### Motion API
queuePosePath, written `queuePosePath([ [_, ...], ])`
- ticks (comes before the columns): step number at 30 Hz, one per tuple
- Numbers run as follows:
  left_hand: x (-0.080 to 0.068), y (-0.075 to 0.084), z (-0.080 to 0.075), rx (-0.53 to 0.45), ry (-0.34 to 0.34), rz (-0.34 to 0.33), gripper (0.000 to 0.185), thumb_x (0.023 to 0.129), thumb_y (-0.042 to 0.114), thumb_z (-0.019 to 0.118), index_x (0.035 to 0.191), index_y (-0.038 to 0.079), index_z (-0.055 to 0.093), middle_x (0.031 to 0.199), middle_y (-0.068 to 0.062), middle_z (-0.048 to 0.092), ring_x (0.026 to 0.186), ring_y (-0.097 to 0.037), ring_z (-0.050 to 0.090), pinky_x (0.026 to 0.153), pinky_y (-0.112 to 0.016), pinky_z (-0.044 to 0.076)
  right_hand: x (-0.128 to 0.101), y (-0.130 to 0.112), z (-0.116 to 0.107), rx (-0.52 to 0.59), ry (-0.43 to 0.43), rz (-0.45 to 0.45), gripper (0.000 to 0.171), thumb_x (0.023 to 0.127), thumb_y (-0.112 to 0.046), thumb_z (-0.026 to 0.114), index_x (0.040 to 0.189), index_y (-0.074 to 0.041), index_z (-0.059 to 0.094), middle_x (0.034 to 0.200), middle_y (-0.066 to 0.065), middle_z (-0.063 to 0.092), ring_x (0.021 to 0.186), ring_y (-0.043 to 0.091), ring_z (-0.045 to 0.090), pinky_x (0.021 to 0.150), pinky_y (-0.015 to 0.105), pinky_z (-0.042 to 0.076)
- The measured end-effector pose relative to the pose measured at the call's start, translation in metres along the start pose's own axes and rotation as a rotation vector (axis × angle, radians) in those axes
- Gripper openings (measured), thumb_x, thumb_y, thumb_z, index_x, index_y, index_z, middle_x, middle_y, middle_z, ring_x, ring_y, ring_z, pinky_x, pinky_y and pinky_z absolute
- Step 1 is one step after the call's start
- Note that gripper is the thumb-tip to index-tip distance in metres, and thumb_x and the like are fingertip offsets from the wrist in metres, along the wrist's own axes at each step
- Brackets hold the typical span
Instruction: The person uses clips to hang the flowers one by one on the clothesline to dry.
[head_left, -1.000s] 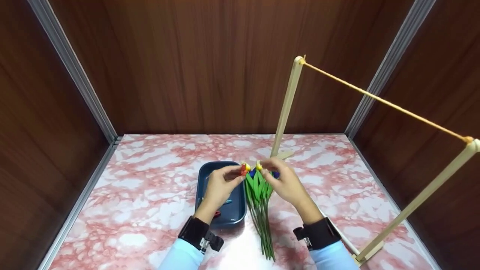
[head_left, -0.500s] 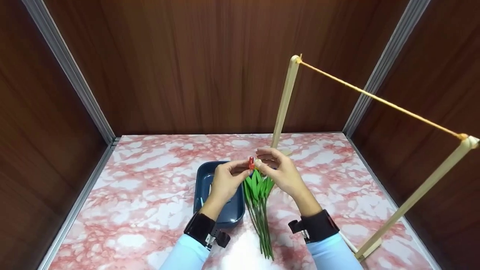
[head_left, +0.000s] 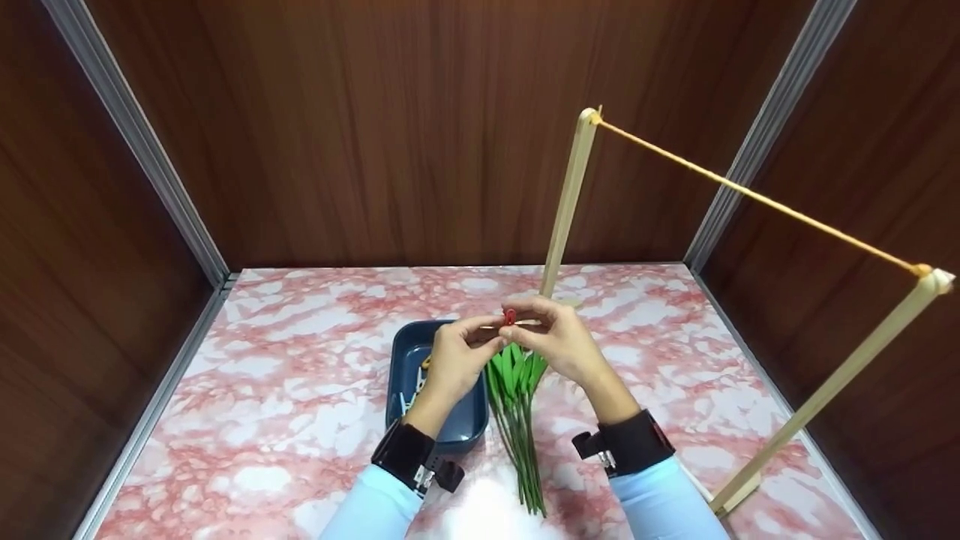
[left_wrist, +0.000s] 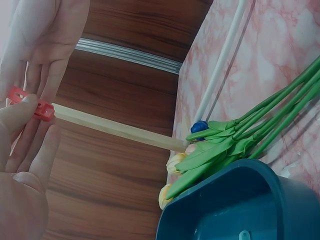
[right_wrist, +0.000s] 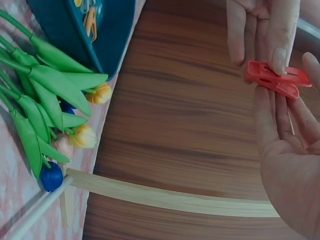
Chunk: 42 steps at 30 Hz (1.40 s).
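Left hand [head_left: 450,360] raised above the blue tray [head_left: 405,352], thumb and fingertip pinching a small red clothes peg [head_left: 510,316]; right hand [head_left: 559,345] meeting it from the other side, fingers fairly straight, fingertips touching the same peg, thumb close by; peg held in the air between both hands, over the heads of the fake tulips [head_left: 517,397] lying on the pink marbled table [head_left: 285,405]. Probably light, stiff plastic, smooth and a little slippery, sprung; best pinched at the tail end to open its mouth. Bright red, two flat ribbed arms [right_wrist: 272,77]. Further right, wooden frame [head_left: 570,202] with orange string [head_left: 750,196] stretched across.
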<state>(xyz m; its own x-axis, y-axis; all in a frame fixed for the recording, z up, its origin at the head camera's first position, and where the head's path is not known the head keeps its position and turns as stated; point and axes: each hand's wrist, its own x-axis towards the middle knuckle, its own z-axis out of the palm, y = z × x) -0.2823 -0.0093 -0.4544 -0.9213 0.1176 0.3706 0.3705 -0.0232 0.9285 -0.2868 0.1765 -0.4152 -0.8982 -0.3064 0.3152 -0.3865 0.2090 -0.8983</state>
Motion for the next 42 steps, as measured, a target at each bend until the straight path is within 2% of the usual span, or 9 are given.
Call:
queuePosePath([
  [6, 0.003, 0.003, 0.002, -0.006, 0.025, 0.037, 0.024, 0.092, -0.001, 0.082, 0.115, -0.006, 0.078, 0.108, -0.021, 0.079, 0.099, -0.029, 0.079, 0.081, -0.028, 0.064, 0.003, -0.002, -0.002, 0.011, 0.031, 0.008, 0.036, 0.094, -0.002, 0.081, 0.128, 0.006, 0.073, 0.119, 0.022, 0.075, 0.094, 0.017, 0.075, 0.070, 0.028, 0.062],
  [9, 0.004, 0.004, 0.004, -0.011, 0.041, 0.034, 0.023, 0.091, -0.001, 0.082, 0.114, -0.006, 0.078, 0.108, -0.021, 0.079, 0.100, -0.029, 0.079, 0.082, -0.028, 0.063, 0.004, -0.003, -0.002, 0.016, 0.039, 0.011, 0.035, 0.093, -0.002, 0.081, 0.127, 0.007, 0.073, 0.117, 0.023, 0.075, 0.088, 0.014, 0.074, 0.067, 0.027, 0.061],
  [16, 0.004, 0.004, 0.006, -0.014, 0.073, 0.050, 0.020, 0.090, -0.002, 0.083, 0.110, -0.006, 0.079, 0.105, -0.019, 0.079, 0.098, -0.028, 0.079, 0.083, -0.028, 0.063, 0.007, -0.003, -0.003, 0.016, 0.076, -0.003, 0.033, 0.091, -0.003, 0.084, 0.123, 0.005, 0.076, 0.113, 0.018, 0.076, 0.079, 0.018, 0.073, 0.063, 0.024, 0.060],
  [25, 0.006, 0.004, 0.008, -0.011, 0.079, 0.054, 0.019, 0.090, 0.001, 0.084, 0.108, -0.004, 0.080, 0.104, -0.017, 0.080, 0.099, -0.030, 0.078, 0.085, -0.027, 0.063, 0.011, 0.000, -0.007, 0.016, 0.107, -0.062, 0.024, 0.089, -0.001, 0.085, 0.112, 0.004, 0.081, 0.098, 0.017, 0.075, 0.059, 0.011, 0.067, 0.058, 0.024, 0.059],
  [34, 0.004, 0.003, 0.006, -0.004, 0.022, 0.062, 0.024, 0.091, 0.001, 0.083, 0.115, -0.003, 0.079, 0.111, -0.019, 0.079, 0.107, -0.031, 0.077, 0.087, -0.030, 0.063, 0.014, 0.001, -0.008, 0.001, 0.166, -0.166, 0.010, 0.089, 0.003, 0.084, 0.099, 0.004, 0.083, 0.088, 0.020, 0.075, 0.056, 0.010, 0.069, 0.054, 0.025, 0.059],
  [36, 0.003, 0.000, 0.004, 0.059, -0.005, 0.060, 0.026, 0.092, 0.002, 0.083, 0.117, -0.002, 0.078, 0.113, -0.017, 0.079, 0.107, -0.029, 0.077, 0.088, -0.031, 0.063, 0.013, 0.003, -0.009, 0.016, 0.197, -0.167, 0.008, 0.089, 0.003, 0.084, 0.097, 0.004, 0.084, 0.086, 0.019, 0.075, 0.058, 0.012, 0.071, 0.055, 0.027, 0.061],
  [38, 0.001, -0.004, 0.002, 0.207, -0.055, 0.071, 0.027, 0.092, 0.002, 0.083, 0.117, -0.001, 0.078, 0.113, -0.015, 0.079, 0.106, -0.027, 0.076, 0.089, -0.033, 0.063, 0.011, 0.003, -0.011, 0.038, 0.232, -0.164, 0.007, 0.089, 0.004, 0.084, 0.096, 0.004, 0.084, 0.087, 0.018, 0.076, 0.061, 0.014, 0.073, 0.057, 0.030, 0.062],
  [40, -0.003, -0.009, 0.000, 0.437, -0.149, 0.091, 0.025, 0.091, 0.003, 0.084, 0.116, 0.003, 0.080, 0.114, -0.010, 0.079, 0.107, -0.025, 0.073, 0.092, -0.035, 0.061, 0.009, 0.004, -0.014, 0.050, 0.264, -0.160, 0.006, 0.088, 0.005, 0.083, 0.094, 0.005, 0.083, 0.087, 0.017, 0.076, 0.062, 0.017, 0.075, 0.057, 0.033, 0.063],
  [42, -0.009, -0.015, 0.000, 0.694, -0.285, 0.118, 0.025, 0.090, 0.004, 0.085, 0.114, 0.009, 0.081, 0.114, -0.004, 0.078, 0.109, -0.023, 0.070, 0.095, -0.036, 0.058, 0.006, 0.005, -0.016, 0.030, 0.284, -0.161, 0.006, 0.088, 0.006, 0.084, 0.094, 0.006, 0.083, 0.088, 0.016, 0.078, 0.065, 0.017, 0.076, 0.059, 0.032, 0.064],
])
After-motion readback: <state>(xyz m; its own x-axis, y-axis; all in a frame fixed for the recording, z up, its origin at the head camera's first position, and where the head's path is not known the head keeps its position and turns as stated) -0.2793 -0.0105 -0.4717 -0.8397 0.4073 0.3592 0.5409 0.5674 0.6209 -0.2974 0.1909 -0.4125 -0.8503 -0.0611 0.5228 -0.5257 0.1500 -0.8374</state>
